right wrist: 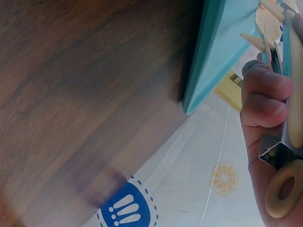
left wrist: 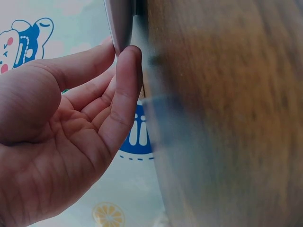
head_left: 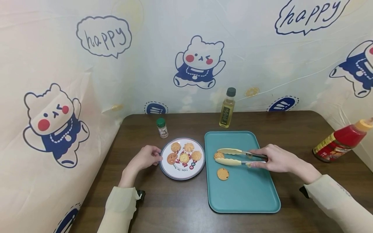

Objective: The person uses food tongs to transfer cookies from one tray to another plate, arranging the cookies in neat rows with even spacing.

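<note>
My left hand (head_left: 147, 157) pinches the left rim of a round white plate (head_left: 168, 170) between thumb and fingers; in the left wrist view the thumb and fingertips meet at the plate's edge (left wrist: 120, 23). Several cookies lie on the plate, among them a pretzel-shaped one (head_left: 172, 158). In my right hand (head_left: 274, 157) are metal tongs (head_left: 230, 161) with cream-coloured tips. Their tips stand apart on either side of a swirled cookie (head_left: 219, 155) on the teal tray (head_left: 244, 194). A round flat cookie (head_left: 222, 174) lies just below it on the tray.
Behind the plate stands a small green-capped shaker (head_left: 162, 128). An oil bottle (head_left: 227, 108) is behind the tray, and a red sauce bottle (head_left: 339, 142) stands at the far right. A printed cloth (head_left: 151, 64) hangs around the brown table (head_left: 180, 207).
</note>
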